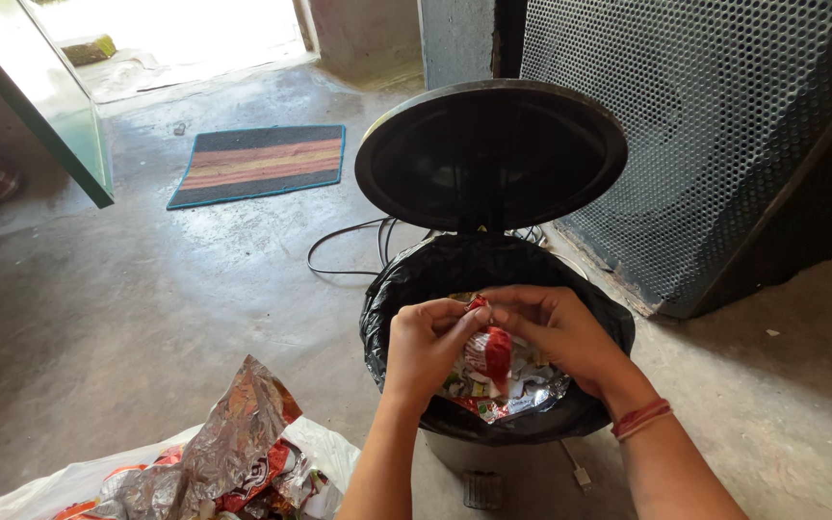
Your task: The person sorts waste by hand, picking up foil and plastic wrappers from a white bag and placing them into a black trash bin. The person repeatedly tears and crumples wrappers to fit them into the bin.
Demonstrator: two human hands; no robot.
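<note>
Foil wrappers (233, 453), silver inside and red outside, lie crumpled on a white plastic sheet (40, 491) at lower left; the frame edge cuts both off, so their full extent cannot be read. Farther back on the concrete floor (98, 318) sits a striped doormat (260, 164), with a green door panel (50, 96) partly out of view at upper left. At centre stands a pedal bin (493, 453) lined with a black bag (406, 289), its round lid (490, 154) tilted up and open; the pedal (482, 489) shows at the base, and the lower body is mostly hidden by the forearms. Left hand (426, 342) and right hand (551, 323) meet above the bin mouth, fingertips pinched together on a small red-and-white wrapper (491, 351) that hangs down between them, directly over the rubbish already inside. How the wrapper's top is folded is hidden by the fingers. Red thread bands (641, 419) circle the right wrist. Cables (349, 241) loop behind the bin, their ends hidden. At right, a large speaker cabinet (705, 144) with a perforated metal grille is cut off by the frame.
</note>
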